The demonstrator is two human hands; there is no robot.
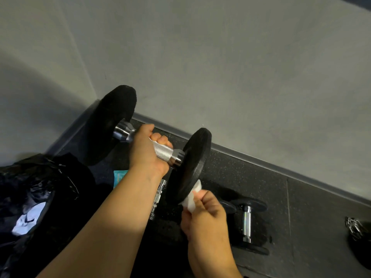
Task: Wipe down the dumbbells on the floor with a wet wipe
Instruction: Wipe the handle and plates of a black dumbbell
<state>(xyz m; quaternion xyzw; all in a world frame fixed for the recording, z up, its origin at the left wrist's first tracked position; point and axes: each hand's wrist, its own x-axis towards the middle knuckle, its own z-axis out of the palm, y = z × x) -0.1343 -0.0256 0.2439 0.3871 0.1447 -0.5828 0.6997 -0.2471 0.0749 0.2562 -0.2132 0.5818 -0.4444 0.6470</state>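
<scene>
Room: plain grey wall (220,57) meeting a second wall in a corner at upper left, grey skirting strip (251,159) along the bottom, dark speckled rubber floor (311,207) with a tile seam showing. No table or bench in use; everything sits on the floor or is held above it. Held dumbbell (192,161): two black round plates, chrome knurled handle, lifted off the floor and tilted, far plate up toward the corner, near plate lower and closer to the camera. Left grip (148,151) is wrapped tight round the handle, fingers curled over the top. Right grip (204,213) pinches a bunched white wet wipe (190,199), fingers curled on it, the wipe pressed against the lower edge of the near plate. Second dumbbell (246,223) lies on the floor just right of the right grip, chrome handle, black plates. A loose chrome threaded bar (158,197) lies on the floor below the left wrist. Dark object with chrome parts (357,233) at the right edge, cut off, cannot tell what it is. Black plastic bag (40,187) at left, something white (28,217) showing inside. Teal packet (120,177) on the floor between the bag and the left forearm, mostly hidden; its print is too small to read. No brand or weight marking readable on the plates.
</scene>
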